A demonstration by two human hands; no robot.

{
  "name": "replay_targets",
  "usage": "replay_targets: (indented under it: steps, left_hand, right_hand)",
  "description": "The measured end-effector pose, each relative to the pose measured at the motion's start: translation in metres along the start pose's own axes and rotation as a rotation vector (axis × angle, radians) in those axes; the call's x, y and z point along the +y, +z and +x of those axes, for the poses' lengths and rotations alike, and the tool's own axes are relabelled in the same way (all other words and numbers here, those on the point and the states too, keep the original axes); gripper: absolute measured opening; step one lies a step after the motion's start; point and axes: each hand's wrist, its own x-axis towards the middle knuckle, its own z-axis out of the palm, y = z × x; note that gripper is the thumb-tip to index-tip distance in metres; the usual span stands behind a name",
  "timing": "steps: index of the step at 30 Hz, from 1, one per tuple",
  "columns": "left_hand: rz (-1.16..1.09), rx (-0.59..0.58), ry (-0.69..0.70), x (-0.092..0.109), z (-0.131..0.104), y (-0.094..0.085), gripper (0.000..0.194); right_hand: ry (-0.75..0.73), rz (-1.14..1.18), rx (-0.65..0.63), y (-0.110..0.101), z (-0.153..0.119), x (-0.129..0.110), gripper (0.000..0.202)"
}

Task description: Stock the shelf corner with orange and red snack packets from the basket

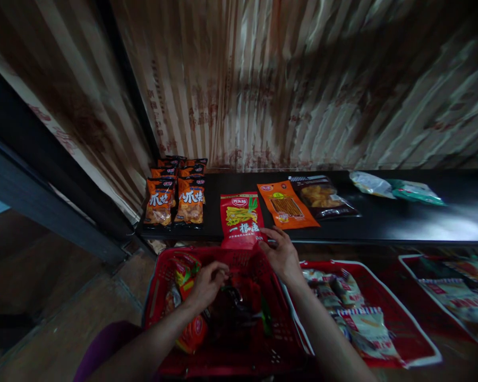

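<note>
A red snack bag [241, 220] with yellow sticks and a green plant printed on it lies at the shelf's front edge, its lower end overhanging toward me. My right hand [281, 252] has its thumb and fingers closed at the bag's lower right corner. Below the bag is a red plastic basket [281, 329]. Over its left part hovers my left hand [207, 285], fingers curled together with nothing visible in them. Red and yellow snack packs [193, 334] lie in the basket's left side. Its dark middle is hard to make out.
On the black shelf [390, 223], orange-black snack bags [191, 201] stand in rows at left. An orange bag [289, 204] and brown bag [322, 196] lie right of the red one. Another basket [418, 334] holds white packs. Pleated sheeting [263, 85] hangs behind.
</note>
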Motion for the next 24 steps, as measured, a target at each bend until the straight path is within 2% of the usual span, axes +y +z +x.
replay_targets:
  steps: [6, 10, 17, 22, 24]
  left_hand:
    - [0.032, -0.052, -0.116, -0.025, 0.001, 0.003, 0.017]
    - [0.102, -0.097, -0.109, -0.031, 0.014, 0.004, 0.02]
    - [0.236, -0.027, -0.052, -0.023, 0.019, 0.0, 0.021]
    - [0.198, 0.061, -0.014, -0.008, 0.01, 0.008, 0.021]
    - [0.11, 0.082, 0.009, -0.003, 0.008, 0.012, 0.019]
  right_hand:
    - [-0.031, 0.089, 0.049, 0.001, -0.002, 0.007, 0.031]
    - [-0.093, 0.101, 0.041, 0.005, 0.008, 0.008, 0.029]
    - [-0.171, 0.022, -0.075, 0.01, 0.033, 0.006, 0.03]
    - [-0.16, 0.076, -0.132, 0.008, 0.048, 0.012, 0.031]
    - [-0.163, 0.074, -0.135, 0.006, 0.047, 0.015, 0.031]
